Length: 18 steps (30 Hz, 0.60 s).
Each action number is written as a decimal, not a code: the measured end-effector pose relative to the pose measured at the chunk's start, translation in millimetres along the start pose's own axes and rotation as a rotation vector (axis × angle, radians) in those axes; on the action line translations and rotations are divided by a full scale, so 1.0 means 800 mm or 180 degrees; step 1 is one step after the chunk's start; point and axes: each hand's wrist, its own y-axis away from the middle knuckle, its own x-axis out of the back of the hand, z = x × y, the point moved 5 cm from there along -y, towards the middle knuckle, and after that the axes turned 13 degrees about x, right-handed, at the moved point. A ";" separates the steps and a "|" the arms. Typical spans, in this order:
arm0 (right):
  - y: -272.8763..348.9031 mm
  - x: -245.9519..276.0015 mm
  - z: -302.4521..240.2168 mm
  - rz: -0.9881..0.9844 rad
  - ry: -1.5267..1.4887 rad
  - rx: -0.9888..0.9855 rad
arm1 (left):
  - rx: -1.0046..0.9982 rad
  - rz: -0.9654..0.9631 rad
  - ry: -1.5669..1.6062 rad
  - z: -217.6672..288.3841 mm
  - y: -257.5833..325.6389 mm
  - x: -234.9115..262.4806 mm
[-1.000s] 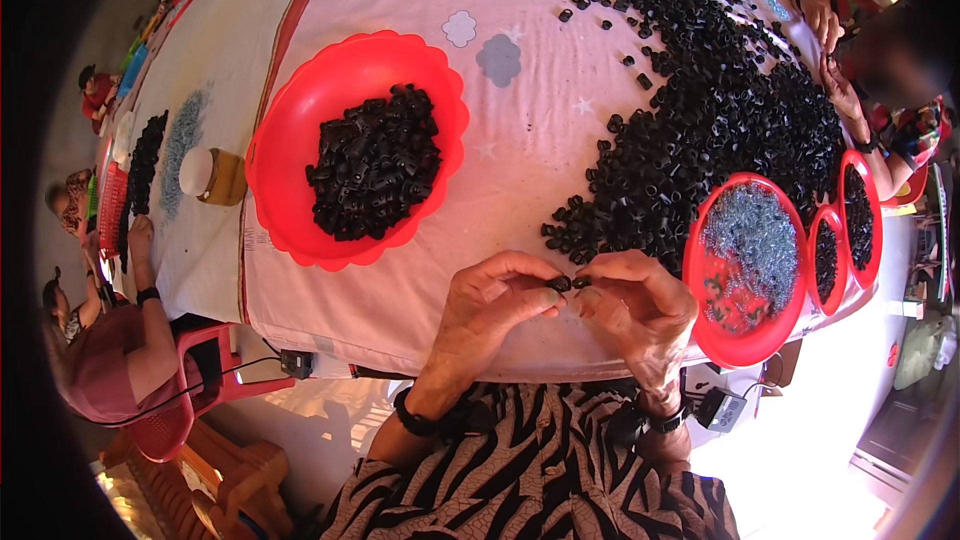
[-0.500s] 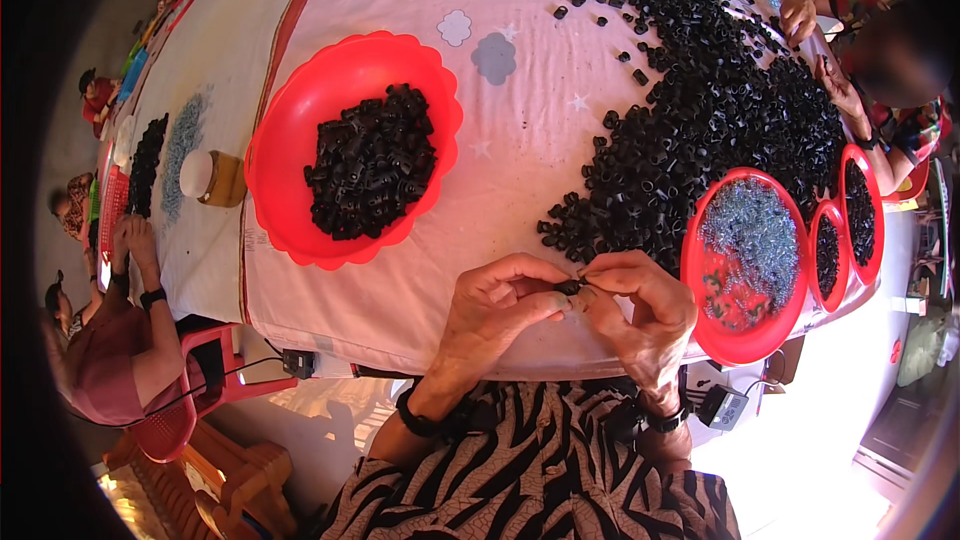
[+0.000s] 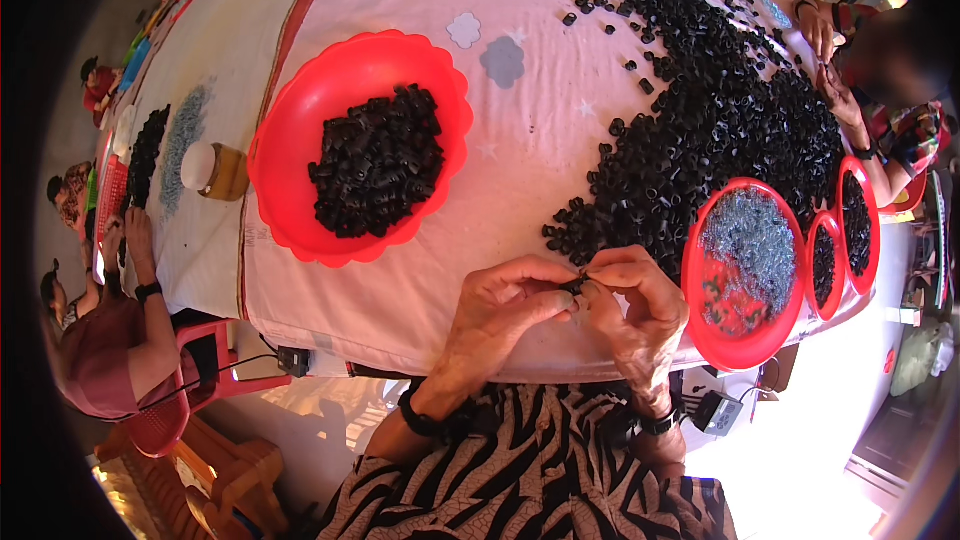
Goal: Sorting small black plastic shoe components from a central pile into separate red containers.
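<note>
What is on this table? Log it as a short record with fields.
left hand: left hand pinches a small black part
right hand: right hand pinches the same part from the other side
left of hands: red bowl of black parts
right of hands: red plate of small grey pieces
beyond hands: loose pile of black parts on the pink cloth

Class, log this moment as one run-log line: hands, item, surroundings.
left hand + right hand: pinching small black part together | above table edge | loose black parts pile ahead | red bowl left | red plate right
</note>
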 end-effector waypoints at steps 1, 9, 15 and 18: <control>0.002 0.000 0.003 0.0036 -0.0063 -0.0146 | 0.0020 0.0084 0.0002 0.000 0.001 0.000; 0.005 -0.001 0.005 0.0081 -0.0098 -0.0174 | -0.0073 0.0186 -0.0070 -0.001 0.001 0.001; -0.001 -0.001 -0.010 -0.0125 0.0328 0.0215 | -0.0181 0.0207 -0.0105 0.003 0.003 0.000; -0.004 -0.007 -0.025 -0.0331 0.0805 0.0650 | -0.0251 0.0313 -0.0277 0.006 0.006 -0.001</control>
